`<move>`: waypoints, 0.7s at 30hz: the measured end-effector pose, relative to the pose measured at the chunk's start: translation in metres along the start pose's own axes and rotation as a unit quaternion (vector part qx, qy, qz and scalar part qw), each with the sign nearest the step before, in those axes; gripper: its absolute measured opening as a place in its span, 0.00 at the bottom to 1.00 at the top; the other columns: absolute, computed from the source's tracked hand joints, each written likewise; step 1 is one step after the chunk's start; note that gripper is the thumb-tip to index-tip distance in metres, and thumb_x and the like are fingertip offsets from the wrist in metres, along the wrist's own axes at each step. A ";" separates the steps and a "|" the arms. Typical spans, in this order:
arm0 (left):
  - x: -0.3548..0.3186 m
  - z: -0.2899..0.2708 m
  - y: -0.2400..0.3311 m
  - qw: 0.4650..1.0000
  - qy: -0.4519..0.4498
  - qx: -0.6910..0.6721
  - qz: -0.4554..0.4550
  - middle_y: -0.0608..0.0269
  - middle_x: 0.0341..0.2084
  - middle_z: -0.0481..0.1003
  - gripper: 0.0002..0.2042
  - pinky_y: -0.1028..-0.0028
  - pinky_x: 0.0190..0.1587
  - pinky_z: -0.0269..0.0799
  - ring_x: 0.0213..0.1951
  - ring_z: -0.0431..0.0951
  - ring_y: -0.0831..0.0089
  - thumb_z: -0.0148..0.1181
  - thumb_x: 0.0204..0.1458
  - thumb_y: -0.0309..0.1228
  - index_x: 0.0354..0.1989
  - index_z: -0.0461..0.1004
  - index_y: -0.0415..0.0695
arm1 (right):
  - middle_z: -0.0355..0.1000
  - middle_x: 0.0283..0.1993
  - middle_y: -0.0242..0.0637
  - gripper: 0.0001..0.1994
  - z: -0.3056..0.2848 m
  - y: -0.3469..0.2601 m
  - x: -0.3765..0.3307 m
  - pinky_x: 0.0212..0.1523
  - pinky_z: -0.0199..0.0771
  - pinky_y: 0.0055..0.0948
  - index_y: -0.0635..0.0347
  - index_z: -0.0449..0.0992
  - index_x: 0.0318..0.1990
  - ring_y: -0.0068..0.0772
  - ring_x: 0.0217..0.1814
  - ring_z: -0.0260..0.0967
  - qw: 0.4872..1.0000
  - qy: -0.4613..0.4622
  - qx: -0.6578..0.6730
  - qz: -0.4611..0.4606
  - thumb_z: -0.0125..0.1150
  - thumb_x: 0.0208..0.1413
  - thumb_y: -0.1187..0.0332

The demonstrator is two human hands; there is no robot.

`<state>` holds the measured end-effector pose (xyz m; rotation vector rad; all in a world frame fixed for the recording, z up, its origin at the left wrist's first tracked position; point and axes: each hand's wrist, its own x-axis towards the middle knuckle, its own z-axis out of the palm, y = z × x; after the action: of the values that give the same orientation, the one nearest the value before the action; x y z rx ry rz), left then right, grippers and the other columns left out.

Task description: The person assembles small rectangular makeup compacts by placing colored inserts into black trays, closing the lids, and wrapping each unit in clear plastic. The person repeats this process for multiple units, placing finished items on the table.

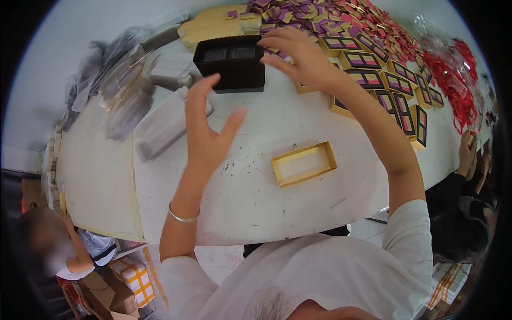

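A stack of black plastic trays, the top one with two square hollows, stands at the far middle of the table. Beside its right edge is my right hand, fingers stretched and apart, the fingertips at the upper right rim; whether they touch it I cannot tell. My left hand is raised in front of the stack's left side, open, thumb apart from the fingers, holding nothing. Nearer me, between my forearms, an open rectangular gold box lies with a pale inside and nothing in it.
Gold boxes with black inserts and pink and purple pieces stand at right. Behind lies a heap of small purple, red and gold pieces. Clear plastic sleeves lie left, red ribbons far right. Other people's hands show at both sides.
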<state>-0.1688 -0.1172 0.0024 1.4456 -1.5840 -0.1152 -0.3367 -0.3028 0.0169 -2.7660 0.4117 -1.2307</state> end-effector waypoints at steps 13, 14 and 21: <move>0.001 -0.008 0.000 0.999 0.008 -0.044 -0.003 0.58 0.54 0.62 0.30 0.65 0.54 0.59 0.55 0.61 0.62 0.68 0.44 0.37 0.56 0.62 0.46 | 0.67 0.34 0.34 0.07 0.000 -0.019 0.035 0.38 0.67 0.30 0.61 0.74 0.36 0.36 0.38 0.67 0.999 -0.052 -0.009 -0.006 0.60 0.49 0.70; 0.000 -0.009 -0.001 0.999 0.016 -0.046 -0.002 0.57 0.55 0.62 0.32 0.65 0.54 0.59 0.56 0.61 0.61 0.68 0.43 0.38 0.57 0.62 0.46 | 0.68 0.33 0.37 0.08 0.000 -0.017 0.034 0.39 0.67 0.32 0.62 0.73 0.34 0.40 0.39 0.67 1.000 -0.004 0.002 -0.013 0.62 0.48 0.70; -0.006 -0.028 0.037 0.959 0.053 0.123 0.251 0.52 0.59 0.57 0.38 0.63 0.53 0.63 0.56 0.61 0.58 0.72 0.38 0.41 0.59 0.61 0.44 | 0.66 0.39 0.32 0.14 -0.108 -0.060 -0.029 0.34 0.68 0.26 0.65 0.71 0.44 0.23 0.37 0.66 0.810 -0.185 0.461 0.311 0.57 0.55 0.66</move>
<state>-0.1779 -0.0877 0.0376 1.1606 -1.8735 0.4624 -0.4228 -0.2336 0.0797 -1.7258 0.4566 -0.4806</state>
